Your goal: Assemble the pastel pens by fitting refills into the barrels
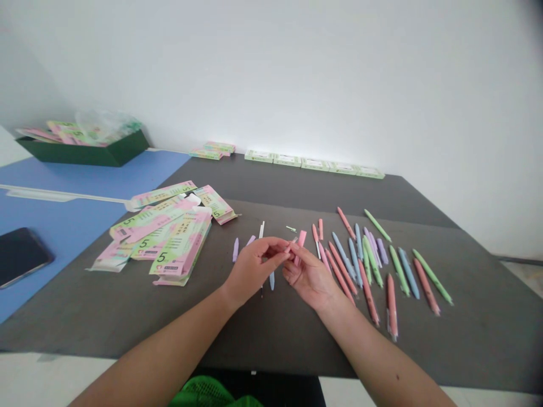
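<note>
My left hand point(257, 267) and my right hand point(311, 278) meet above the dark table. The left fingers pinch a small pink piece whose shape is partly hidden. In my right hand is a pink pen part point(301, 238), its upper end sticking up between the fingers. Beneath and beside the left hand lie a blue pen part point(272, 281), a white refill point(262, 229) and a purple pen part point(236, 250). To the right of the right hand, several pink, blue, green and purple pens point(368, 295) are spread out. A small green clip point(291, 229) sits behind the hands.
Pink and green pen packets point(180, 246) are piled at the left. Beyond them stands a dark green box point(85, 152) with packets and plastic. A phone point(22, 255) rests on the blue surface point(55, 220). Green-white boxes point(315, 164) line the table's back edge.
</note>
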Action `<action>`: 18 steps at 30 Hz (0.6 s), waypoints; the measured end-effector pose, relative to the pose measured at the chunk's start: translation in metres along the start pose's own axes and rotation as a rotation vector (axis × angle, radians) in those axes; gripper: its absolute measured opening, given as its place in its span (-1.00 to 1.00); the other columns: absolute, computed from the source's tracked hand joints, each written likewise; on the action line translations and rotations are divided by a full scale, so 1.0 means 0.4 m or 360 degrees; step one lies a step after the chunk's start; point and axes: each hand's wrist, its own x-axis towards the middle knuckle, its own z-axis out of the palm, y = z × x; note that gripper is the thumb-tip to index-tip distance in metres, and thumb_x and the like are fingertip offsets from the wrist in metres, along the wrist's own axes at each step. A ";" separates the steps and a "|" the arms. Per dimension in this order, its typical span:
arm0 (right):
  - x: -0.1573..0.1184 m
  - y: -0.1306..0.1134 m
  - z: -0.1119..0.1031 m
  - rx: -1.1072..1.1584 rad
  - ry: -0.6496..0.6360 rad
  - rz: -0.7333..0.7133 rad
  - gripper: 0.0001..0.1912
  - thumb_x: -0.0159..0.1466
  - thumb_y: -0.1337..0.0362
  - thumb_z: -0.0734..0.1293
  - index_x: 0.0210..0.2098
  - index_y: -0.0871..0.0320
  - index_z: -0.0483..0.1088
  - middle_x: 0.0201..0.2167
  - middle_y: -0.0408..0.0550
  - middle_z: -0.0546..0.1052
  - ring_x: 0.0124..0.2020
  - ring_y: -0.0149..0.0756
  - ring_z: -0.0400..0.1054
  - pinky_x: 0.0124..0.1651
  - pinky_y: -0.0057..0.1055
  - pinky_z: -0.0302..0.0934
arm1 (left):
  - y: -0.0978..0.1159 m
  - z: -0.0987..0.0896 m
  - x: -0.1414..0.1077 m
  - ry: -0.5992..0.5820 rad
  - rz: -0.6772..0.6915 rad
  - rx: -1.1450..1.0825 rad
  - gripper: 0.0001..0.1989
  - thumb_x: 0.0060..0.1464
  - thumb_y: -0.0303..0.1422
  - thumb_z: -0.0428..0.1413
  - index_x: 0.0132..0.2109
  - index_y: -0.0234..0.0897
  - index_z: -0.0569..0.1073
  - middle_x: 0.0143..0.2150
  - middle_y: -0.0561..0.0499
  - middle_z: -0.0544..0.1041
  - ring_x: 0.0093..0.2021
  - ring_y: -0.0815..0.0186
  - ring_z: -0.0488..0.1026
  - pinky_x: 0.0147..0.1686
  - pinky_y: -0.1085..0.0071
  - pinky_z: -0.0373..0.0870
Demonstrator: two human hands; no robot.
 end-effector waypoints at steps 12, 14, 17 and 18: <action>-0.003 -0.004 0.003 -0.0069 0.0012 0.0060 -0.83 0.08 0.27 0.44 -0.50 0.19 0.39 -0.59 -0.28 0.34 -0.68 -0.61 0.04 -0.62 -0.59 0.01 | -0.013 -0.011 -0.009 0.0132 0.0635 0.0735 -0.74 0.20 -0.41 -0.01 -0.02 -0.20 0.47 -0.16 -0.05 0.50 -0.13 0.33 0.44 -0.09 0.37 0.38; -0.004 -0.002 0.005 -0.0067 0.0025 0.0055 -0.82 0.07 0.26 0.45 -0.50 0.19 0.39 -0.59 -0.28 0.35 -0.68 -0.61 0.04 -0.63 -0.59 0.00 | -0.017 -0.008 -0.008 0.0127 0.0644 0.0769 -0.74 0.20 -0.41 -0.02 -0.02 -0.19 0.47 -0.15 -0.05 0.50 -0.13 0.32 0.44 -0.08 0.37 0.38; -0.006 0.001 0.008 -0.0065 0.0048 0.0040 -0.83 0.06 0.28 0.46 -0.50 0.20 0.40 -0.60 -0.28 0.35 -0.68 -0.62 0.03 -0.62 -0.60 -0.01 | -0.016 -0.005 -0.007 0.0129 0.0633 0.0797 -0.77 0.19 -0.42 0.00 -0.06 -0.21 0.48 -0.17 -0.05 0.50 -0.15 0.32 0.44 -0.10 0.38 0.38; -0.007 0.001 0.010 -0.0074 0.0050 0.0036 -0.84 0.06 0.28 0.46 -0.50 0.20 0.41 -0.60 -0.28 0.35 -0.68 -0.62 0.03 -0.62 -0.61 -0.01 | -0.014 -0.005 -0.006 0.0139 0.0617 0.0800 -0.79 0.19 -0.42 0.00 -0.08 -0.22 0.48 -0.18 -0.05 0.50 -0.16 0.32 0.44 -0.11 0.38 0.37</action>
